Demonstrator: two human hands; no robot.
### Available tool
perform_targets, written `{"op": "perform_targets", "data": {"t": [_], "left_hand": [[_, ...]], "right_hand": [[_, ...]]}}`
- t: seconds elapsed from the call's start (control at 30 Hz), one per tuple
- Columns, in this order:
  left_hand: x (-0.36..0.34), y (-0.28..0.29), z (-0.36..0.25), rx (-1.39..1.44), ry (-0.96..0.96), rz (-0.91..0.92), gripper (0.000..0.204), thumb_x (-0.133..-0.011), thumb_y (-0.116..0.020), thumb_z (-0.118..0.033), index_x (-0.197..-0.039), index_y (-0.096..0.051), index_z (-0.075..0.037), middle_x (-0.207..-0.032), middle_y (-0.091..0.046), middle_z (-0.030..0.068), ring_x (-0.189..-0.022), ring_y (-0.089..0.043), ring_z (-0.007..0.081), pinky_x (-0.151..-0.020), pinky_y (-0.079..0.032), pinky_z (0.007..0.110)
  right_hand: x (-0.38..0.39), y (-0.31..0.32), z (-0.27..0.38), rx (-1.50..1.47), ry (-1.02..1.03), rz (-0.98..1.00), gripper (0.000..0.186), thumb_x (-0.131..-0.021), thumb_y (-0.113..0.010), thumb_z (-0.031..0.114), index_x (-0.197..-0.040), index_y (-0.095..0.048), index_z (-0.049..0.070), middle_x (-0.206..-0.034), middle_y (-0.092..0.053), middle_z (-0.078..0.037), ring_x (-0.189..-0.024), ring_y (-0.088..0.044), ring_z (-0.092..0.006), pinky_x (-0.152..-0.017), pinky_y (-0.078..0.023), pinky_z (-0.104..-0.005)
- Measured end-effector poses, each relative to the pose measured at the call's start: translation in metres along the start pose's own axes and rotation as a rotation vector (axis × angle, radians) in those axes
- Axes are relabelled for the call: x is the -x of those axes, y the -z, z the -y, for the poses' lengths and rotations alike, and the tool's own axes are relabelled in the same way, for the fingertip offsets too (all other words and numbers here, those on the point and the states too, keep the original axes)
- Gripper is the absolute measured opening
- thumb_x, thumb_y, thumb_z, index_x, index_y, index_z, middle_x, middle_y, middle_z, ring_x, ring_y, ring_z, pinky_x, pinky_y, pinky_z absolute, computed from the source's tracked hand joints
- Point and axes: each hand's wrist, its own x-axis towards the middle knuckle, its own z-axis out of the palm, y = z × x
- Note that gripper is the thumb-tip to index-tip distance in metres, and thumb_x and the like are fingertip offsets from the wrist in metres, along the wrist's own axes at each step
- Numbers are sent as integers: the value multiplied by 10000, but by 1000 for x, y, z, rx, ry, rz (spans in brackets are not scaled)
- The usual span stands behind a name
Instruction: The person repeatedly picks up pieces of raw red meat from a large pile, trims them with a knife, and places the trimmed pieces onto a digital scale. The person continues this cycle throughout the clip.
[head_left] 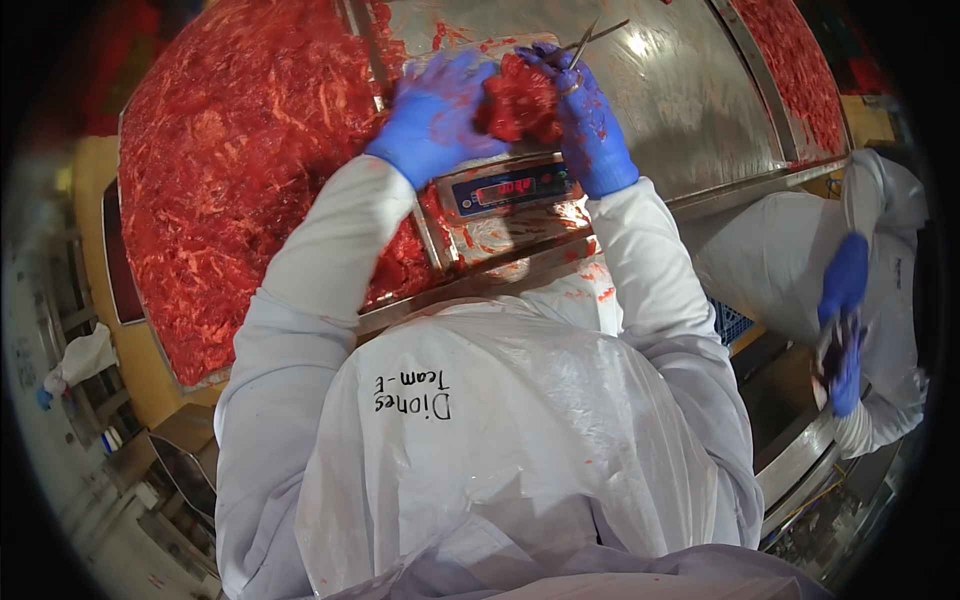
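In the head view, my left hand (436, 115) in a blue glove has its fingers spread beside a lump of red meat (520, 98). My right hand (590, 120), also gloved, is against the lump's right side, gripping a thin metal pointed tool (582, 48) that looks like scissors. The meat is over a steel scale with a lit display (510, 185); its underside is hidden. A large mound of red meat pieces (225, 190) lies to the left of both hands.
A steel tabletop (700, 90) extends rightward to another band of meat (790, 60). A raised metal rail (755, 70) runs between them. A co-worker in white (875, 340), with blue-gloved hands (840, 280), is at the right. Equipment (75, 300) stands on the floor at far left.
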Motion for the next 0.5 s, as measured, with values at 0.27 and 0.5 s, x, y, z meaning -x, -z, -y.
{"op": "perform_targets", "data": {"t": [0.27,0.5], "left_hand": [[183,-5,44,215,93,169,362,-846,-749,-221,-1149,-696,-30,-1075,-673,181,-1033,-676,367,-848,-598,468],[147,23,38,303,28,25,147,-855,-720,-72,-997,-685,-67,-1005,-662,134,-956,-688,314,-768,-585,439]], "right_hand": [[99,77,-7,-15,-206,33,384,-1006,-710,164,-1346,-629,4,-1234,-728,-122,-1178,-692,-216,-1065,-490,-363],[118,72,9,-9,-396,37,335,-992,-735,144,-1275,-675,-24,-1098,-750,-89,-1013,-730,-177,-950,-568,-326]]}}
